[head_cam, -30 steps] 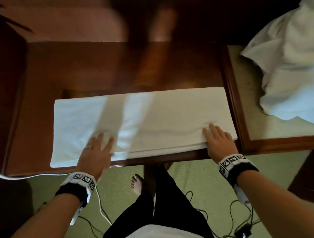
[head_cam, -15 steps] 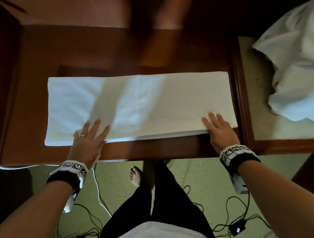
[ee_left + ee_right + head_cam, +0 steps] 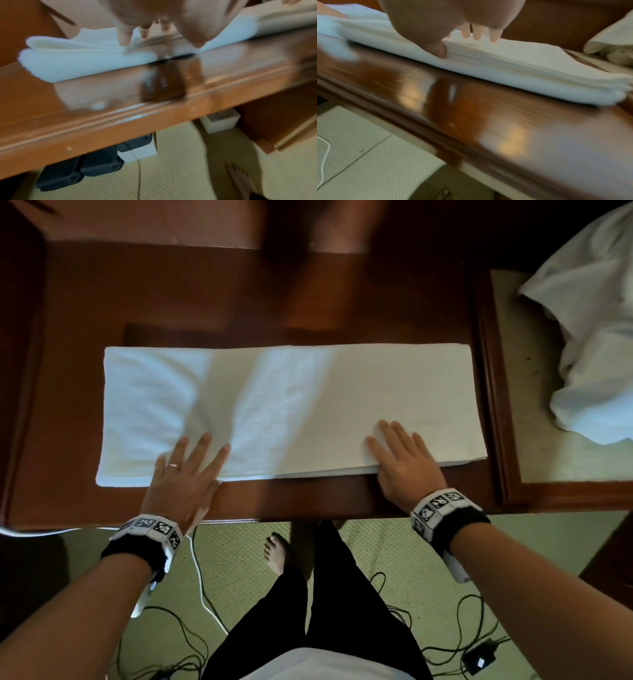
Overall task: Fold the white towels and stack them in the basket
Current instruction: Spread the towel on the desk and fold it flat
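Head view is showing the towel (image 3: pixel 291 409) lying as a long folded strip on the desk (image 3: pixel 239 299), its long axis running left to right across me. I am pressing my left hand (image 3: pixel 181 474) flat, fingers spread, on the near left edge, and my right hand (image 3: pixel 404 460) flat on the near right part; neither grip is holding anything. Each end is lying just outward of a hand, so folding end over end looks next. More crumpled towels (image 3: pixel 596 337) are lying well apart at right. No basket is showing.
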`<state>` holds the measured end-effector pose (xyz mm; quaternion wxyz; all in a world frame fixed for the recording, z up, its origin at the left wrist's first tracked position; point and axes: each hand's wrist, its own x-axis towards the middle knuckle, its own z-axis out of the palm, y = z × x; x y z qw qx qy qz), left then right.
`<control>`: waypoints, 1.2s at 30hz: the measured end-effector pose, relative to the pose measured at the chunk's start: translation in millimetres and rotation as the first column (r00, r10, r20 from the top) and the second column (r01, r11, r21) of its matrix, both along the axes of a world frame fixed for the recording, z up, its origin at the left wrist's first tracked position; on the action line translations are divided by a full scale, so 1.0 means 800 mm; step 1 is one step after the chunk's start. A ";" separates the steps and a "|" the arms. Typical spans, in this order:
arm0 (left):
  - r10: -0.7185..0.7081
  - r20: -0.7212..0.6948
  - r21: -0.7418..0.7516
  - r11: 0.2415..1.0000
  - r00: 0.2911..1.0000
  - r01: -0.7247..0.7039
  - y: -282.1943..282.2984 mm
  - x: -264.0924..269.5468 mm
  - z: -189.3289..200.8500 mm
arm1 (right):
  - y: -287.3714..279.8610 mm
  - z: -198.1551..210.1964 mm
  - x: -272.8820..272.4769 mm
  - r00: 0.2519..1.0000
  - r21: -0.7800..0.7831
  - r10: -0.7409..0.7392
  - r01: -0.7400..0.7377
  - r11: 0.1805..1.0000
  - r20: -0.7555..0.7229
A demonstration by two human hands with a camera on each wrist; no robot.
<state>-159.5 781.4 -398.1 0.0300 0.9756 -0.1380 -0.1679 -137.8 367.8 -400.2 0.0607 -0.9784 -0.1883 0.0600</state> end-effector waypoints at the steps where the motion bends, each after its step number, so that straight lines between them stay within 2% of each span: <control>1: 0.015 0.008 -0.025 1.000 1.000 -0.015 0.004 0.003 0.002 | 0.018 0.000 0.004 1.000 0.004 0.025 -0.025 1.000 -0.001; 3: 0.072 0.028 -0.050 0.996 0.997 -0.070 0.020 0.009 0.002 | 0.034 -0.002 0.008 1.000 0.024 0.027 -0.027 0.999 0.004; 6: 0.172 0.038 0.041 0.984 0.984 -0.173 0.053 0.007 -0.001 | 0.021 -0.007 -0.006 0.995 0.020 0.101 -0.101 0.995 0.019; 8: 0.173 0.007 0.063 0.983 0.985 -0.173 0.073 -0.005 -0.003 | 0.016 -0.006 -0.019 0.990 -0.031 0.133 -0.134 0.990 -0.033; 13: 0.184 -0.096 0.096 0.980 0.978 -0.174 0.089 -0.026 0.011 | 0.036 0.010 -0.022 0.990 -0.056 0.035 -0.043 0.997 -0.139; 16: 0.233 -0.146 0.148 0.966 0.961 -0.211 0.077 -0.032 0.026 | 0.048 0.015 -0.021 0.995 0.007 0.006 -0.006 1.000 -0.104; 18: 0.258 -0.106 0.147 0.959 0.960 -0.242 0.054 -0.015 0.038 | 0.064 0.017 -0.013 0.998 0.062 -0.040 0.044 0.997 -0.056; 20: 0.223 -0.048 0.078 0.973 0.974 -0.218 0.024 0.008 0.043 | 0.090 0.020 -0.002 0.997 0.062 -0.061 0.064 0.996 -0.043; 22: 0.125 -0.015 0.013 0.992 0.992 -0.125 -0.010 0.028 0.038 | 0.116 0.021 0.002 0.989 0.011 -0.067 0.069 0.998 -0.130; 24: 0.027 -0.032 0.010 1.000 0.999 -0.027 -0.037 0.039 0.024 | 0.136 0.015 0.000 0.963 -0.055 -0.091 0.080 0.995 -0.252; 26: -0.002 -0.064 0.036 0.999 0.998 0.005 -0.033 0.040 0.008 | 0.143 0.010 -0.006 0.946 -0.094 -0.118 0.093 0.991 -0.302; 29: 0.191 -0.063 0.077 0.980 0.980 -0.186 0.025 0.025 -0.005 | 0.139 0.015 -0.006 0.936 -0.108 -0.108 0.076 0.991 -0.334; 32: 0.375 -0.079 0.187 0.916 0.924 -0.356 0.067 0.012 -0.003 | 0.142 0.027 0.010 0.974 -0.004 -0.057 0.058 0.998 -0.220; 34: 0.417 -0.069 0.178 0.899 0.906 -0.400 0.052 0.019 0.006 | 0.155 0.028 0.030 0.984 0.101 -0.078 0.095 0.990 -0.159; 36: 0.377 -0.046 0.098 0.923 0.925 -0.372 0.014 0.032 0.009 | 0.172 0.026 0.048 0.988 0.111 -0.088 0.103 0.989 -0.131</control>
